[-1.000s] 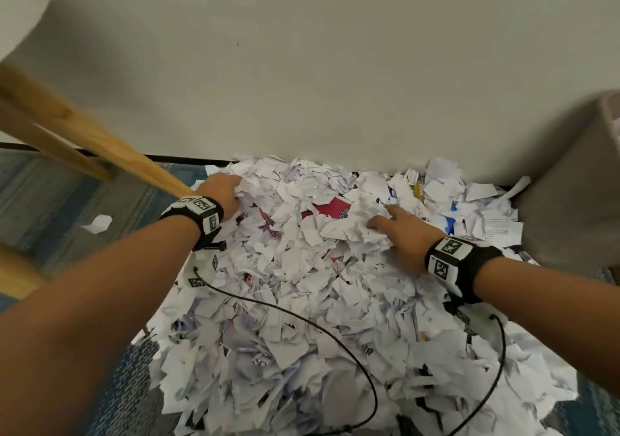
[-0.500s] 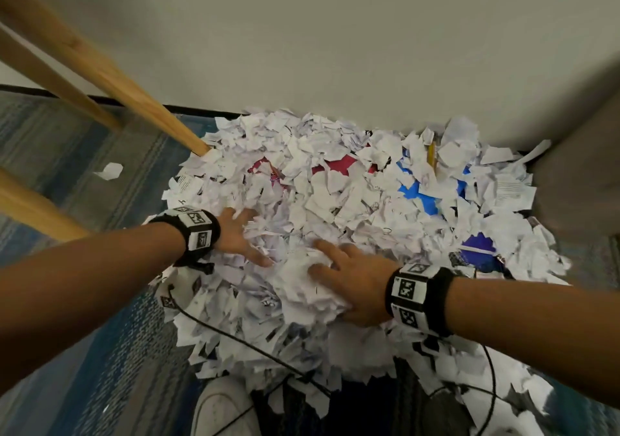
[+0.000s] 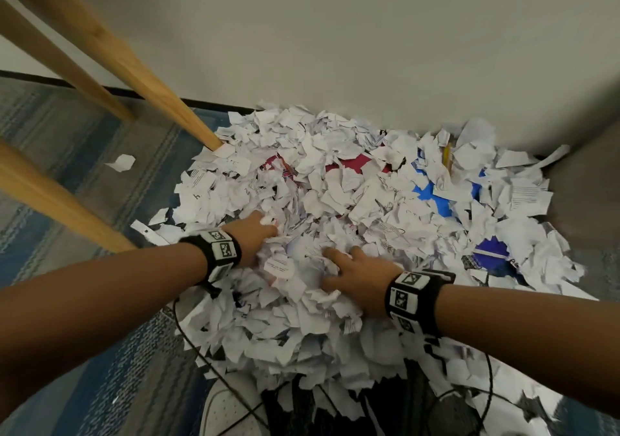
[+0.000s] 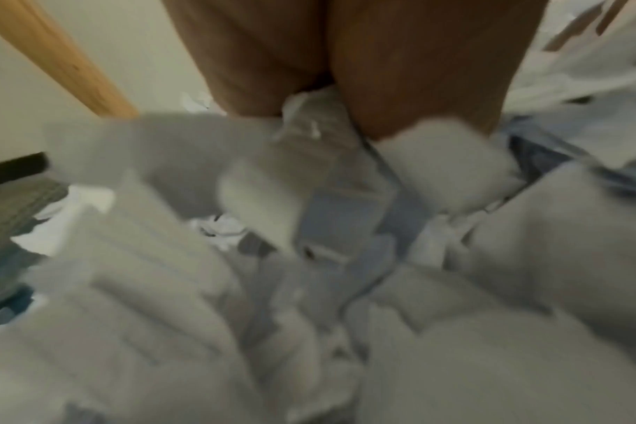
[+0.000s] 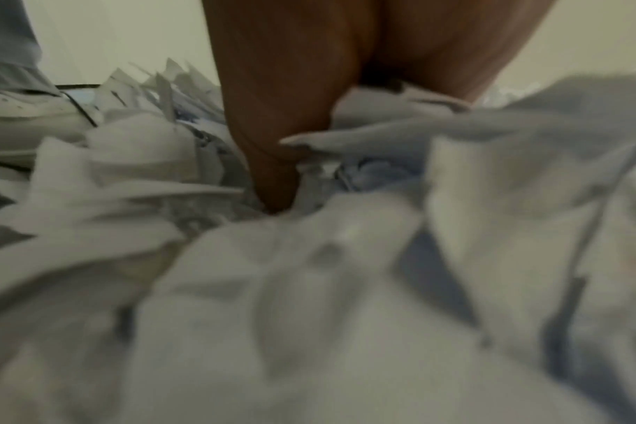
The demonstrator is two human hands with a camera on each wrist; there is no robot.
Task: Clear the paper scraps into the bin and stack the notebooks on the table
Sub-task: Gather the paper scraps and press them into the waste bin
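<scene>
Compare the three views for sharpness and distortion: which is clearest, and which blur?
Head view: sharpest, though wide-angle bending splays the wooden table legs. Left wrist view: paper scraps smeared and out of focus. Right wrist view: the scraps are equally soft, only the fingers fairly distinct.

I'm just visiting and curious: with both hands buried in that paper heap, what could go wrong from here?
Coloured notebook covers, red and blue, lie half hidden under the paper scraps; one could get scooped up with them. The black cable beneath the heap might snag as the left hand and right hand gather. A loose armful may spill.
</scene>
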